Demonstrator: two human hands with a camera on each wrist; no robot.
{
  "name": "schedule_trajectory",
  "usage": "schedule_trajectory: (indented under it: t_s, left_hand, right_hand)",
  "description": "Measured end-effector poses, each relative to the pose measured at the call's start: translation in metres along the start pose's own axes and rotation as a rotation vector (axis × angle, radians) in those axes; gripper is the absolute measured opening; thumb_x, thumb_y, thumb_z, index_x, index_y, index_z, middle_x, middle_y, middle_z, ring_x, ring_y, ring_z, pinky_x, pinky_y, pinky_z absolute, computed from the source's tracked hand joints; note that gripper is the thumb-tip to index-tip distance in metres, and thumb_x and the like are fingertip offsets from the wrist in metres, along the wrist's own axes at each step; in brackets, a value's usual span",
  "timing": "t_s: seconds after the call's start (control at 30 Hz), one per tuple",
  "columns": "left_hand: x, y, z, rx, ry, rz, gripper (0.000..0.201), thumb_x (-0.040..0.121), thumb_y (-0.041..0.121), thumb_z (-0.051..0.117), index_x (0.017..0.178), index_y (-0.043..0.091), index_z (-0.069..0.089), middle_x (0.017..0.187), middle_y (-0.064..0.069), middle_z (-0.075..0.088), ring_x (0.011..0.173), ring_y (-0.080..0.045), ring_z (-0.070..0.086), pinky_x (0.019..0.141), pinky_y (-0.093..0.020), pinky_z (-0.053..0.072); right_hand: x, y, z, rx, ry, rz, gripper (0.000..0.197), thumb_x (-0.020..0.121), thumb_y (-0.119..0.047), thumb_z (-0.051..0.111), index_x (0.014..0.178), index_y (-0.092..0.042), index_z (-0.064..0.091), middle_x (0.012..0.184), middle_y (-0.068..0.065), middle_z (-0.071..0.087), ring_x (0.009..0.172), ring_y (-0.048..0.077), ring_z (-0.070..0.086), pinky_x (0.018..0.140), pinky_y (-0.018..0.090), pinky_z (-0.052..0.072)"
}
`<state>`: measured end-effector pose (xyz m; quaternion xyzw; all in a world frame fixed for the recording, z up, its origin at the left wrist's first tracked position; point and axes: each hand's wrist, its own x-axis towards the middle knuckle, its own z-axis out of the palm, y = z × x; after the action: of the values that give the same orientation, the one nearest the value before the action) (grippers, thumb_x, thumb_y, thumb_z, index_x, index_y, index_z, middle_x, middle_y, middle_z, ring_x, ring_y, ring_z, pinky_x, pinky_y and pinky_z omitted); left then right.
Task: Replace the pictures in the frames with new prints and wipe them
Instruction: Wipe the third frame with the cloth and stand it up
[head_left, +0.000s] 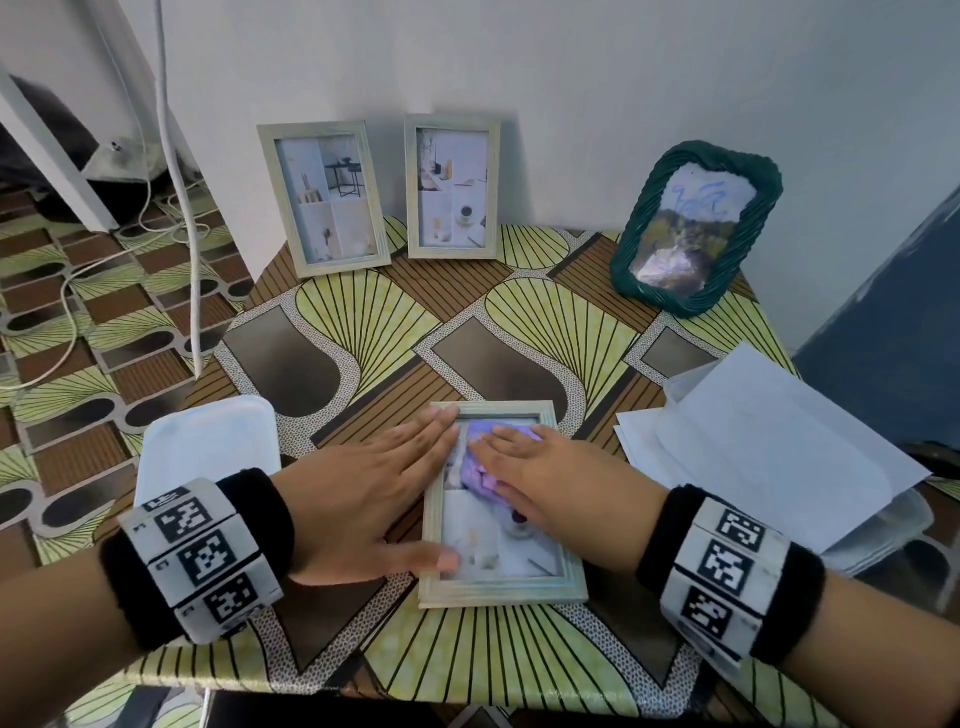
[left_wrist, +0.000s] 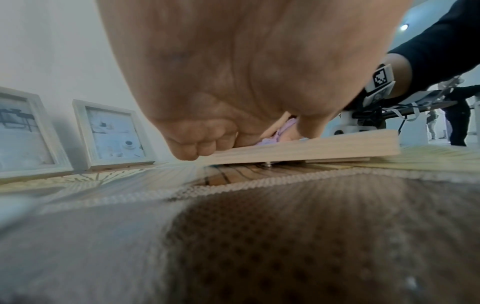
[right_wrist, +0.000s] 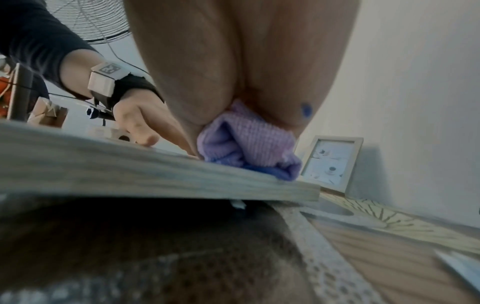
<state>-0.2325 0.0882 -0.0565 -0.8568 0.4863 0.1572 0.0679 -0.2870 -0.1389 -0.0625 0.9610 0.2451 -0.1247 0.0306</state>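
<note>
A pale wooden picture frame lies flat on the patterned table, glass up, with a print inside. My left hand lies flat with straight fingers on the frame's left edge, thumb on its lower left. My right hand presses a bunched purple cloth onto the glass; the cloth shows under the palm in the right wrist view, and a sliver of cloth in the left wrist view.
Two more pale frames and a green woven frame lean on the wall at the back. A white lidded box sits left; loose white sheets on a container lie right. Cables trail on the floor at left.
</note>
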Motion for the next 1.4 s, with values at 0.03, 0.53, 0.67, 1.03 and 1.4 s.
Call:
schedule_trajectory:
  t_s: [0.03,0.53,0.67,1.03,1.4]
  left_hand:
    - [0.001,-0.001,0.000,-0.001,0.011,0.009,0.099,0.082,0.087,0.006,0.146,0.022,-0.034,0.153,0.006,-0.040,0.139,0.000,-0.036,0.120,-0.027,-0.012]
    - [0.004,-0.006,0.006,0.063,0.064,0.039,0.088,0.089,0.076,-0.005,0.149,0.016,-0.027,0.157,0.001,-0.033,0.143,-0.004,-0.032,0.119,-0.030,-0.014]
    - [0.003,-0.006,0.006,0.052,0.065,0.043,0.087,0.089,0.075,-0.005,0.150,0.017,-0.027,0.157,0.001,-0.033,0.142,-0.004,-0.032,0.116,-0.029,-0.018]
    - [0.003,-0.005,0.000,0.025,-0.011,0.016,0.091,0.085,0.079,0.002,0.146,0.022,-0.034,0.153,0.006,-0.040,0.138,0.001,-0.037,0.111,-0.019,-0.023]
    - [0.005,-0.006,-0.001,-0.036,-0.072,0.024,0.097,0.082,0.082,0.006,0.146,0.022,-0.034,0.153,0.006,-0.040,0.138,0.002,-0.036,0.115,-0.020,-0.016]
  right_hand:
    - [0.003,0.000,-0.001,0.001,0.000,-0.007,0.063,0.105,-0.025,0.039,0.157,-0.013,0.006,0.165,0.003,0.011,0.151,0.016,0.009,0.121,0.033,0.011]
    - [0.016,-0.027,-0.005,0.054,0.001,0.024,0.049,0.107,-0.023,0.025,0.154,-0.007,0.018,0.163,0.011,0.015,0.150,0.023,0.011,0.118,0.038,0.018]
    - [0.006,-0.035,-0.005,0.023,-0.018,-0.044,0.051,0.107,-0.023,0.031,0.154,-0.010,0.017,0.164,0.009,0.010,0.151,0.020,0.006,0.120,0.037,0.015]
    - [-0.045,-0.016,-0.008,0.240,-0.074,-0.272,0.045,0.104,-0.013,0.036,0.147,-0.022,0.043,0.159,-0.007,0.028,0.148,0.006,0.019,0.117,0.021,0.014]
    - [-0.025,-0.014,0.012,0.083,-0.010,-0.027,0.033,0.096,-0.016,0.039,0.123,-0.020,0.057,0.146,0.002,0.049,0.132,0.021,0.050,0.104,0.040,0.044]
